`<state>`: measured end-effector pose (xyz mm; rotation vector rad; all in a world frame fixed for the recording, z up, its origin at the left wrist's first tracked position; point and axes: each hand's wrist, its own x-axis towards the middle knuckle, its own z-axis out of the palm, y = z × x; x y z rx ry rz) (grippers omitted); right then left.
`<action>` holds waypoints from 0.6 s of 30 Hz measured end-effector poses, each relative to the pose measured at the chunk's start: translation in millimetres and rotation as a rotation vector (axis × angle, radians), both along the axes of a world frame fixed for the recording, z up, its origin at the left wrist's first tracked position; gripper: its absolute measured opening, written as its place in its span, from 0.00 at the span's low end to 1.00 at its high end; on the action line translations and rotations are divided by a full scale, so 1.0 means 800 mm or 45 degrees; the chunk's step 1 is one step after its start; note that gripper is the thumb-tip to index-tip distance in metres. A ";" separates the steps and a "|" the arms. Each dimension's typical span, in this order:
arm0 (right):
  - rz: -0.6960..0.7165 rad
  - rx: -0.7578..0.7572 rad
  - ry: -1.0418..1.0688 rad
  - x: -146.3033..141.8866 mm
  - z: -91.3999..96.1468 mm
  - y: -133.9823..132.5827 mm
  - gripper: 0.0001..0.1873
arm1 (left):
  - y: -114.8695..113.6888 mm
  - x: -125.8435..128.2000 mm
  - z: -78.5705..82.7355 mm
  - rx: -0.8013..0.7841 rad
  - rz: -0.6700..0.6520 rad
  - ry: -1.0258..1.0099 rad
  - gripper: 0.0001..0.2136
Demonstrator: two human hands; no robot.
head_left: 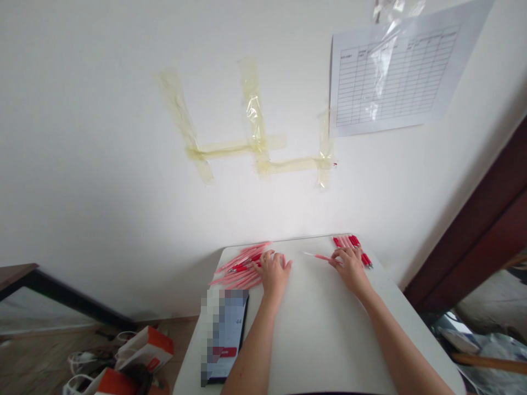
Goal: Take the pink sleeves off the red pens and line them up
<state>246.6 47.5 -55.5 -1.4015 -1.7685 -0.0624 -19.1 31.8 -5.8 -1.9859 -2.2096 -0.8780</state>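
My right hand (348,265) pinches a slim pink pen refill (321,257) with a pale, thin end pointing left, just above the white table (317,329). Beneath and beyond that hand, a row of red pens (366,260) with pink parts lies at the table's far right corner. My left hand (273,272) rests at the right end of a loose pile of pink refills (236,280), fingers spread. Among the pile are a few red pens (242,268). A small red piece shows by the left fingers; whether they touch it is unclear.
A phone (230,345) lies along the table's left edge, its screen partly blurred. The wall behind carries yellowed tape (255,118) and a printed sheet (395,77). Orange-and-white bags (146,348) stand on the floor at left; dark wood (469,241) rises at right.
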 end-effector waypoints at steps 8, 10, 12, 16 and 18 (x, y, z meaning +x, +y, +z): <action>0.064 -0.047 0.027 0.000 0.006 -0.003 0.17 | 0.000 0.003 0.002 0.103 -0.330 -0.008 0.13; 0.078 -0.062 0.027 -0.001 0.007 -0.004 0.17 | -0.001 0.004 0.003 0.102 -0.372 -0.023 0.13; 0.091 -0.075 0.026 -0.003 0.009 -0.005 0.16 | -0.002 0.005 0.004 0.099 -0.395 -0.051 0.11; 0.108 -0.085 0.024 -0.005 0.011 -0.006 0.15 | -0.003 0.006 0.004 0.115 -0.410 -0.080 0.08; 0.118 -0.090 0.022 -0.005 0.012 -0.007 0.15 | -0.002 0.006 0.004 0.115 -0.410 -0.078 0.07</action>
